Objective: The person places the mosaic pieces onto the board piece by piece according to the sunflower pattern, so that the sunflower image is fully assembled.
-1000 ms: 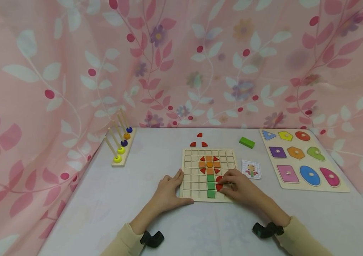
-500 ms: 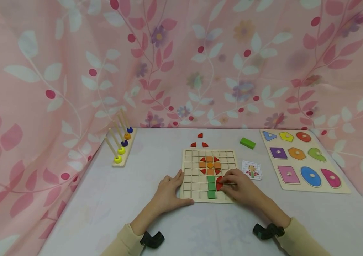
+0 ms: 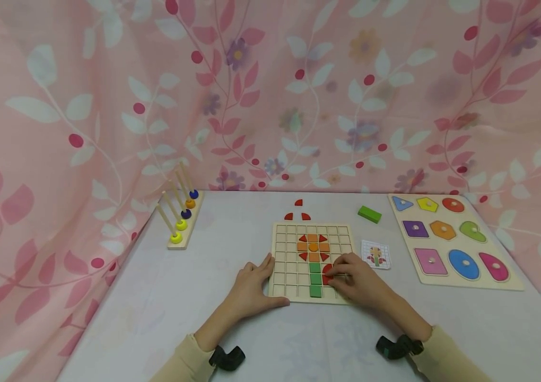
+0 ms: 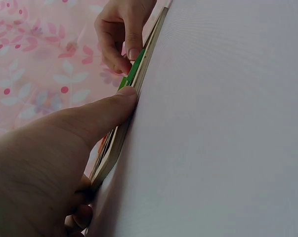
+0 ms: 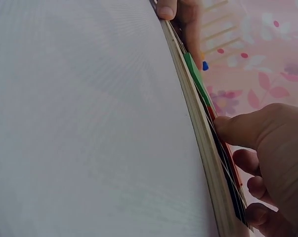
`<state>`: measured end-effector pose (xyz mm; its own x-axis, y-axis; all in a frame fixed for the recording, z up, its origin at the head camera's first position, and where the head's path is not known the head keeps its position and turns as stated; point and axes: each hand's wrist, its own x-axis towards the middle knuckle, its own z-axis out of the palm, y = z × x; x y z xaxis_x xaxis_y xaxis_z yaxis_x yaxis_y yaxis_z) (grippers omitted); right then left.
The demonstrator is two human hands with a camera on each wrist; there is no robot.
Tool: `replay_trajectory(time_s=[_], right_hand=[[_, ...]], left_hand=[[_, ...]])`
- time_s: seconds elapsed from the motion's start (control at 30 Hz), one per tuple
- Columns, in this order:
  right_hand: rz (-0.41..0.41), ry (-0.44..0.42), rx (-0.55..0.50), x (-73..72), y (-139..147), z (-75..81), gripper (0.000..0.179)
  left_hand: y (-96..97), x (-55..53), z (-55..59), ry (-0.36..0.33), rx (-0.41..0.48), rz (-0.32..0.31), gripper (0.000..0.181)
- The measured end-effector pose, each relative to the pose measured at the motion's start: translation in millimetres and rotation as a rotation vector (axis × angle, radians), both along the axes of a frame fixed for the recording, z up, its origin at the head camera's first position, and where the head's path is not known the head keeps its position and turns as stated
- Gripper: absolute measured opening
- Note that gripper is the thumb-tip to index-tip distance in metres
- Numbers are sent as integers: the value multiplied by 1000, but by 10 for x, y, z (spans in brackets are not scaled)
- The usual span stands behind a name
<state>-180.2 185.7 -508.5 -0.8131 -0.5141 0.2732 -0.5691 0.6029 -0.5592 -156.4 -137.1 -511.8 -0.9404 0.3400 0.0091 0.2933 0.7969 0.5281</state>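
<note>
A wooden grid board (image 3: 289,281) lies flat on the table. On it, orange and red pieces form a flower head (image 3: 313,248) above a column of green squares (image 3: 315,278). Spread along the board's near-left corner, my left hand (image 3: 250,289) has its thumb on the front edge and its fingers on the left edge. My right hand (image 3: 358,281) pinches a red quarter-circle piece (image 3: 326,279) at the board, right of the green column; fingers partly hide it. In the right wrist view, the thumb touches the red piece (image 5: 232,165).
Three red quarter-circles (image 3: 305,216) lie behind the board. A pattern card (image 3: 375,255) and a green block (image 3: 369,214) are right of it. Farther right is a knobbed shape puzzle (image 3: 423,241); at left stands a peg stacker (image 3: 183,223) with coloured rings.
Almost nothing differs. The right fingers stay at the red piece with only tiny shifts, and the left hand keeps its place on the board's corner.
</note>
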Motion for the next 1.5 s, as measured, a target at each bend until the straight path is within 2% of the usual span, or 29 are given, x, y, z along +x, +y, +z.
replay_trajectory(time_s=[0.13,0.4,0.7,0.87,0.97,1.1,1.2,1.23,1.37,1.5], right_hand=[[-3,-1,-35,9,5,-38,16],[-26,-6,-242,-17,35,-140,26],[-37,1,-249,-54,21,-150,23],[-47,-36,-269,-18,-7,-147,20],[-85,-68,-289,-19,7,-103,21],[-212,1,-290,-68,110,103,31],[-299,42,-233,-71,219,288,37],[-320,23,-202,-50,253,332,39],[-329,-117,-45,139,328,423,49],[-304,-243,51,358,335,346,68]], left_hand=[[6,12,-2,-6,1,1,114],[6,-2,-13,-5,-3,3,114],[4,-22,9,7,-6,-2,115],[7,-8,7,-7,0,5,115],[5,-6,-11,-5,-5,12,114],[0,-7,-23,10,-6,6,114],[0,-7,-19,24,-1,-5,114],[1,-7,-17,26,-4,-8,114],[12,1,-8,26,-1,-16,113],[22,12,3,2,-9,-8,115]])
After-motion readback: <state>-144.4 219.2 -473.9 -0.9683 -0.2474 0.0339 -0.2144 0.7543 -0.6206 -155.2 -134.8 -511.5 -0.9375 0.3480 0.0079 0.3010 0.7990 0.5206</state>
